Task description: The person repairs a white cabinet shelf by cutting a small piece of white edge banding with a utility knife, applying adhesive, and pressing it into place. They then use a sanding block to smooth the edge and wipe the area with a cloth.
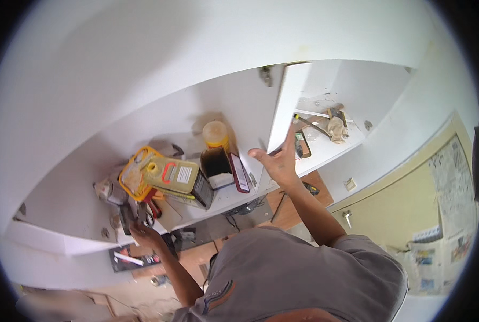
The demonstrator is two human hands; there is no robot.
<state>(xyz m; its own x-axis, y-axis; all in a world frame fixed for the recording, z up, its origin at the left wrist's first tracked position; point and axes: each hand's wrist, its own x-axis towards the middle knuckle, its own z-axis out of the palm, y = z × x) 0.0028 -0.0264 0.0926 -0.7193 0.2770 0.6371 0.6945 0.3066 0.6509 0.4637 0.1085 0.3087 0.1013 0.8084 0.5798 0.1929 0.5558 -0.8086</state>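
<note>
My right hand point(277, 163) is around the lower end of a long white board point(289, 99), thumb out to the left; the board stands slanted across the cabinet's middle partition. My left hand point(144, 233) is at the left compartment's front edge, closed on a dark object point(127, 217) that is hard to make out. Just beside it lie scissors point(149, 219), a yellow plastic container point(137, 172), an olive metal can point(181, 182) and a crumpled bag or can point(108, 193). Farther right sit an open box point(216, 169), a yellow tub point(215, 134) and a maroon narrow box point(239, 174).
The right compartment point(317, 153) holds a hammer-like tool point(314, 126), a beige cloth bundle point(337, 130) and small items. Below are wooden boards point(282, 206) and a dark tray with tools point(134, 257). A cream door point(381, 201) with taped paper stands at right.
</note>
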